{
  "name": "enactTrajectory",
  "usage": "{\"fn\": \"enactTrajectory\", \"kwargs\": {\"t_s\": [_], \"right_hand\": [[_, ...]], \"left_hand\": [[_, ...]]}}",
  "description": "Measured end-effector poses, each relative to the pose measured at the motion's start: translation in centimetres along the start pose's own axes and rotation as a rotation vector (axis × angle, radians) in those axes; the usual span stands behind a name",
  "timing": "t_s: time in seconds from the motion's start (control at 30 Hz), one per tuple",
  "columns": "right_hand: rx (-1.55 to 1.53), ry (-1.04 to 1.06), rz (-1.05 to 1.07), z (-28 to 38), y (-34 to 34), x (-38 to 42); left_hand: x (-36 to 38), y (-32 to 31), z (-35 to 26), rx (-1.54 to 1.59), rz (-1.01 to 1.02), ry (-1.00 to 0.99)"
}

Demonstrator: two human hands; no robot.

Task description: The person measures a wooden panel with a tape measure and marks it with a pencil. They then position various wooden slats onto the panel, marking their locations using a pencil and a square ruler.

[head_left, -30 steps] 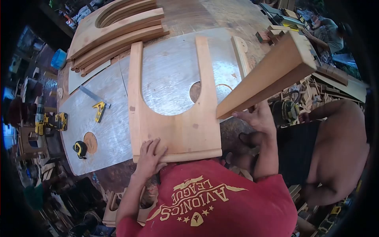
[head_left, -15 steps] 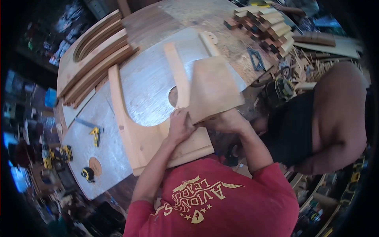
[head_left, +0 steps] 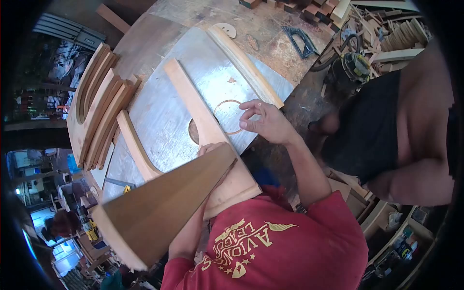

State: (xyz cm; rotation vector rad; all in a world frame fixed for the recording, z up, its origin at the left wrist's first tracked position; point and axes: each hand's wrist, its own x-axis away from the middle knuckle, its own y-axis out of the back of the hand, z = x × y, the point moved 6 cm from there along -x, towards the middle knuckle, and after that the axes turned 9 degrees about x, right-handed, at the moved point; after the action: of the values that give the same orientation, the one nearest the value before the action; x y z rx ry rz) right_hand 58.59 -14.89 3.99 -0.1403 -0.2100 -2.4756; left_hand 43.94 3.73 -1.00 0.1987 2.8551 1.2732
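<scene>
I see left hand (head_left: 211, 147) pinching board (head_left: 164, 208) by narrow end | right hand (head_left: 267, 124) loosely spread near frame (head_left: 209, 123) | board above frame

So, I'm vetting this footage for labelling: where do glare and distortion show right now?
Head view: whitish glare on the pale sheet; head view: dark, rounded borders swallow the corners, as with a wide-angle lens; head view, lower left: the tapered board looms large, probably from closeness to the camera.

U-shaped wooden panel (head_left: 213, 128) — flat, partly hidden | tapered brown board (head_left: 166, 205) — tilted over it
</scene>
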Motion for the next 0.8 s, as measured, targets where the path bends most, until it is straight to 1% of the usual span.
{"fn": "enactTrajectory", "kwargs": {"t_s": [0.07,0.17,0.27,0.33,0.4,0.43,0.5,0.57,0.6,0.63,0.67,0.7,0.73,0.77,0.8], "right_hand": [[-0.014,0.019,-0.033,-2.1,-0.3,-1.4],[-0.028,-0.003,-0.038,-3.3,-1.3,-2.8],[-0.055,-0.027,-0.029,-3.4,-2.4,-3.7],[-0.053,-0.043,-0.017,-3.9,-2.7,-4.2],[-0.028,-0.065,0.006,-4.6,-3.1,-4.9],[-0.047,-0.073,0.009,-5.1,-3.3,-5.1],[-0.083,-0.089,0.014,-6.3,-3.9,-5.5],[0.027,-0.136,0.04,-7.3,-4.5,-5.6],[0.096,-0.15,0.047,-7.4,-4.1,-5.7],[0.56,-0.138,0.231,-6.0,-4.8,-5.6],[0.587,0.047,0.083,-8.4,-5.2,-6.1],[0.253,-0.045,0.059,-8.2,-4.6,-5.9],[0.088,-0.134,0.067,-7.5,-4.4,-5.5],[0.135,-0.117,0.07,-6.4,-4.3,-5.3],[0.059,-0.165,0.088,-5.8,-4.0,-5.1]], "left_hand": [[-1.0,1.4,-2.2,-0.098,-0.058,-0.029],[-1.2,1.1,-2.4,-0.075,-0.089,-0.011],[-0.9,1.1,-2.2,-0.016,-0.201,-0.048],[-0.9,0.6,-1.6,-0.044,-0.105,-0.031],[-0.8,0.4,-0.9,-0.055,-0.054,-0.031],[-0.9,0.3,-0.8,-0.05,-0.046,-0.04],[-0.7,0.4,-0.9,-0.008,-0.102,-0.03],[-0.9,1.4,-2.7,0.067,-0.246,0.004],[-0.8,1.5,-2.7,0.058,-0.251,0.013],[-0.1,1.3,-2.1,0.035,-0.231,0.01],[-0.6,0.8,-1.3,0.019,-0.216,-0.008],[-0.3,0.3,-0.7,0.004,-0.201,-0.012],[0.0,0.1,-0.2,-0.008,-0.183,-0.006],[-0.1,0.0,0.0,-0.021,-0.171,-0.005],[-0.2,-0.1,0.3,-0.032,-0.161,-0.006]]}}
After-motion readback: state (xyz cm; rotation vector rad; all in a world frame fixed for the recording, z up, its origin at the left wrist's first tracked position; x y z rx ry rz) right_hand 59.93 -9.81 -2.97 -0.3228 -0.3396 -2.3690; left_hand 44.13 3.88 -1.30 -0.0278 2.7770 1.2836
